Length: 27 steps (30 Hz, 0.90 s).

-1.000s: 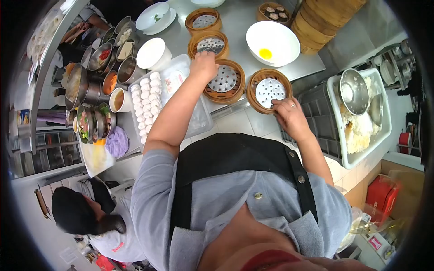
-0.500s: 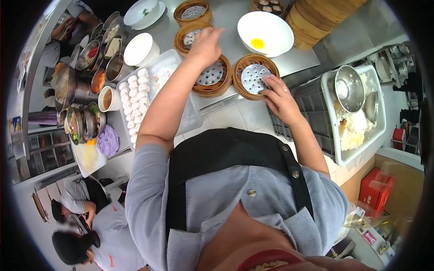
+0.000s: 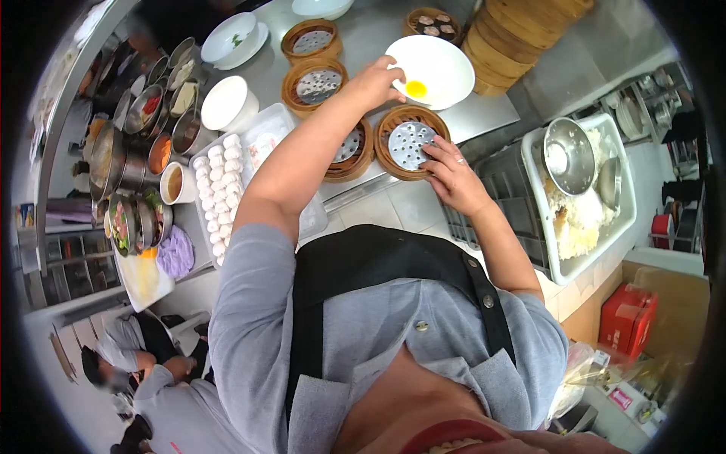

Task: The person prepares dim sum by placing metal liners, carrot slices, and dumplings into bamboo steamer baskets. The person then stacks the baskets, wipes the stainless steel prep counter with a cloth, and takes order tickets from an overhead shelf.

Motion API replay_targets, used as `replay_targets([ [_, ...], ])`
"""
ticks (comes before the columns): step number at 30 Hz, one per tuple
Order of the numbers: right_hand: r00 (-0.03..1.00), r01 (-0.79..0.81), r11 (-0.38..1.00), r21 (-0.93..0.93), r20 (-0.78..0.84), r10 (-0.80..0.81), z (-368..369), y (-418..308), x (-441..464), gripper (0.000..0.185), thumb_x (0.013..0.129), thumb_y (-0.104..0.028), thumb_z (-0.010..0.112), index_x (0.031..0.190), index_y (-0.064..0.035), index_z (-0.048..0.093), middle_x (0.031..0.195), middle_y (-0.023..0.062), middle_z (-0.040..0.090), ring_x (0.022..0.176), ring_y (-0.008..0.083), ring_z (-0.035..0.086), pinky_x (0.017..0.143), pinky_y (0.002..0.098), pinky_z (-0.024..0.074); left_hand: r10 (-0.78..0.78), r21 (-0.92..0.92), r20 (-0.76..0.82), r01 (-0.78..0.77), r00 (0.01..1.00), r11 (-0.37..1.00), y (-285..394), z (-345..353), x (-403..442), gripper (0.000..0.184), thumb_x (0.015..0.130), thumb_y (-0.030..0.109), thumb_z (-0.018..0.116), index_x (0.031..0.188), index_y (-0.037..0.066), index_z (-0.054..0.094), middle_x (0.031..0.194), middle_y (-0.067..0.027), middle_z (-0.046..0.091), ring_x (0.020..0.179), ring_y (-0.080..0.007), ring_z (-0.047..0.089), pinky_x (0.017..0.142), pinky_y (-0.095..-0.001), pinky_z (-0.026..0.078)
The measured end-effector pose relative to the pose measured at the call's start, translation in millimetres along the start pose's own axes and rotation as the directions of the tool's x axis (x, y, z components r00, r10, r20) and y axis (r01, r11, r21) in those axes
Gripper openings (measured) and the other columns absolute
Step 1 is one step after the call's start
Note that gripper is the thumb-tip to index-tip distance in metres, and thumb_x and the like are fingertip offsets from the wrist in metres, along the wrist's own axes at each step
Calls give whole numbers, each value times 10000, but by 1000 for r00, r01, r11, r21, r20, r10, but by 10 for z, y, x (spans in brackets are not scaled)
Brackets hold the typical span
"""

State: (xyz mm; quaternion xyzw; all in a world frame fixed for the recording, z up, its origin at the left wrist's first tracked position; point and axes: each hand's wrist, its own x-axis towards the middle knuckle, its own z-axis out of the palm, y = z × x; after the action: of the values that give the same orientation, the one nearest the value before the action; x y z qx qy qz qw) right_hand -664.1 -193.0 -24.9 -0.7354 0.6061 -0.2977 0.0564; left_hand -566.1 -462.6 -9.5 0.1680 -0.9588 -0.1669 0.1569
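Note:
My left hand (image 3: 376,85) is at the left rim of a white bowl (image 3: 450,64), thumb and fingers apart, with nothing visible between them. A small pool of yellow liquid (image 3: 415,89) lies in the bowl. My right hand (image 3: 456,178) grips the near right edge of a round bamboo steamer basket (image 3: 383,156), fingertips over its perforated metal plate (image 3: 409,141). Left of it, partly behind my left forearm, sits another steamer basket (image 3: 363,163). Two more steamers, an upper one (image 3: 285,41) and a lower one (image 3: 287,89), stand farther back with metal plates inside.
White dough balls (image 3: 219,189) stand in rows by a clear plastic tray (image 3: 310,219). Bowls of ingredients (image 3: 144,113) crowd the left. Stacked steamers (image 3: 499,57) stand at back right. A white tub (image 3: 556,253) holds rice and a metal bowl (image 3: 569,155). Other people (image 3: 181,405) are at lower left.
My left hand has moved right, from over a back steamer basket to the white bowl's rim. My right hand stays on the same steamer basket. The camera view has shifted slightly.

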Motion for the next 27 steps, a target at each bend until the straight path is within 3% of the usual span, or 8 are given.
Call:
replay_targets([
  [5,998,49,998,-37,-33,-50,-45,41,37,475,699,-49,700,1153,-71,563,1388,204,390,1306,426,334,1073,496,284,-41,-96,-225,19,973,995,-62,-338,-408,449,803,264,696,1199,123,539,1286,-174,454,1192,-350,460,1002,-399,407],
  [7,998,-40,995,-88,-51,35,28,57,-6,684,648,-100,760,1275,-97,486,1442,239,294,1345,439,248,1092,506,236,-109,-172,-353,50,929,984,1,-662,-877,337,840,223,652,1154,126,572,1239,-118,501,1157,-301,490,967,-396,419],
  [10,978,-100,987,124,-173,121,294,130,-139,924,666,-94,795,1422,-115,265,1507,233,82,1381,403,181,1107,470,236,-159,-136,-576,98,802,986,7,-996,-1677,238,845,87,618,1083,89,610,1127,-99,573,1046,-266,558,897,-352,466],
  [16,875,-188,841,507,-303,378,698,136,-293,1106,682,-22,783,1459,-85,-2,1522,155,40,1405,302,129,1126,449,201,-543,-344,-801,550,251,761,-181,-1234,-3325,218,822,-54,529,991,54,614,933,-115,589,851,-259,588,724,-333,488],
  [19,665,-406,647,646,-277,694,1039,233,-852,821,767,-68,734,1399,-69,209,1393,160,336,1236,254,398,1046,408,320,-506,-281,-852,700,132,656,-352,-1286,-4031,195,828,-24,541,990,56,615,914,-128,589,812,-257,584,696,-346,487],
  [21,707,-492,548,676,-57,705,1327,354,-896,586,822,-105,691,1296,-58,351,1230,132,481,1074,210,500,946,363,378,-576,-244,-808,819,125,520,-322,-1356,-4316,179,827,3,560,985,60,619,905,-138,588,777,-273,580,693,-358,487],
  [24,890,-440,531,724,272,366,1386,84,-514,285,882,-155,632,1110,-38,507,989,70,563,876,153,529,779,307,412,-653,-256,-752,873,90,416,-365,-1360,-4638,181,837,95,593,1012,71,632,913,-171,618,786,-309,601,721,-382,490],
  [27,854,-504,555,662,478,207,793,-999,106,186,935,-184,564,912,-18,645,768,11,627,690,95,550,637,238,433,-787,-322,-608,875,102,362,-355,-1348,-4791,216,854,179,601,1031,62,639,913,-175,642,819,-307,620,741,-379,492],
])
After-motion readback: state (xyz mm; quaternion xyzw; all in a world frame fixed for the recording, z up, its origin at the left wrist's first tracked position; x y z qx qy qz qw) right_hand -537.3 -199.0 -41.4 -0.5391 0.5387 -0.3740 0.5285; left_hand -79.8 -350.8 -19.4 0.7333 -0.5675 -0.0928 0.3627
